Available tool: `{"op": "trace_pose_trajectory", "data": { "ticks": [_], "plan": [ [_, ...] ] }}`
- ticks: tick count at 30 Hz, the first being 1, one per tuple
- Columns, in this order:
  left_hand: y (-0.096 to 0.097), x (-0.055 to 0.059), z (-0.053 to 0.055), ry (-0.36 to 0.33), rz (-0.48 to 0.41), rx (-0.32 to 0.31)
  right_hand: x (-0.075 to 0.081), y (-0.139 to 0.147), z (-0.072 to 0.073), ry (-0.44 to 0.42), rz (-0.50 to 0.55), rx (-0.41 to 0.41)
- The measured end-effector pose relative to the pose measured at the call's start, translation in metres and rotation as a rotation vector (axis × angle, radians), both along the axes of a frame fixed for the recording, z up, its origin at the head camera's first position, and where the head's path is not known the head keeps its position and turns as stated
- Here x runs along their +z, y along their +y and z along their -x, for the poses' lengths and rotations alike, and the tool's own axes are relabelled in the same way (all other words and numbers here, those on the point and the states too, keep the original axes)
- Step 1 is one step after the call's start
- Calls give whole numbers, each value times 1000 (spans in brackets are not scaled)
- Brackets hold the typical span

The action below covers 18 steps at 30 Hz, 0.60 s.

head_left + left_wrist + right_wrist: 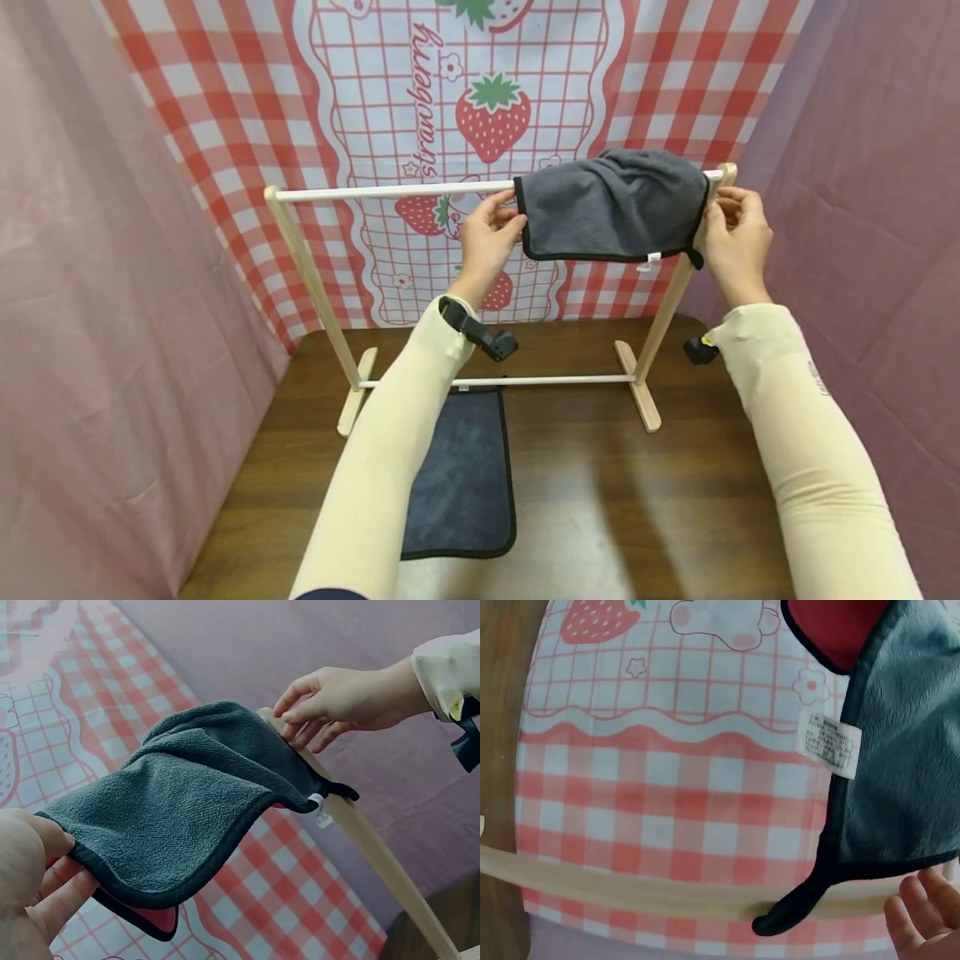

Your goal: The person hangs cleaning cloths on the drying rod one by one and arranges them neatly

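Note:
A grey cloth towel (611, 212) with black edging, a white label and a hanging loop drapes over the white top bar of a wooden rack, bunched toward the right. Its red side peeks out below in the left wrist view. My left hand (487, 237) pinches the towel's left edge between thumb and fingers (64, 889). At the opposite edge, close by the right post, my right hand (738, 242) holds the border with bent fingers (922, 911). The loop (791, 907) dangles in front of the post.
The rack's left post (311, 283) and low white crossbar (555, 381) stand on a brown wooden table (577, 500). Another dark grey towel (465, 475) lies flat there, partly behind my left sleeve. A strawberry-print cloth (352, 108) hangs behind; pink curtains (97, 292) flank both sides.

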<state>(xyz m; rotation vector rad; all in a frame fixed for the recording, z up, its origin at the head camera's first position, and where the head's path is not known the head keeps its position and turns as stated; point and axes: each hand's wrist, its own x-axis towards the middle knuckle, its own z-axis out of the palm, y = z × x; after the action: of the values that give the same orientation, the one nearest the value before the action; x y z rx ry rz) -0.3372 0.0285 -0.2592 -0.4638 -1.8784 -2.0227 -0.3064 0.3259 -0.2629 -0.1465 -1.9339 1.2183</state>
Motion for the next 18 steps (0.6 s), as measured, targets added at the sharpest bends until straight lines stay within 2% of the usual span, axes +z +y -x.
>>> {"op": "trace_pose_trajectory", "data": {
  "ticks": [3, 8, 10, 16, 18],
  "plan": [
    [-2, 1, -1, -8, 3, -9, 0, -5, 1, 7, -10, 8],
    [-6, 2, -2, -6, 27, -7, 7, -9, 3, 6, 98, 78],
    [-9, 2, -1, -4, 27, -8, 10, -9, 3, 1, 201, 169],
    [-15, 2, 1, 1, 3, -17, 17, -5, 2, 19, 598, 578],
    [-16, 3, 0, -1, -5, -28, 19, -4, 1, 29, 673, 658]
  ]
}}
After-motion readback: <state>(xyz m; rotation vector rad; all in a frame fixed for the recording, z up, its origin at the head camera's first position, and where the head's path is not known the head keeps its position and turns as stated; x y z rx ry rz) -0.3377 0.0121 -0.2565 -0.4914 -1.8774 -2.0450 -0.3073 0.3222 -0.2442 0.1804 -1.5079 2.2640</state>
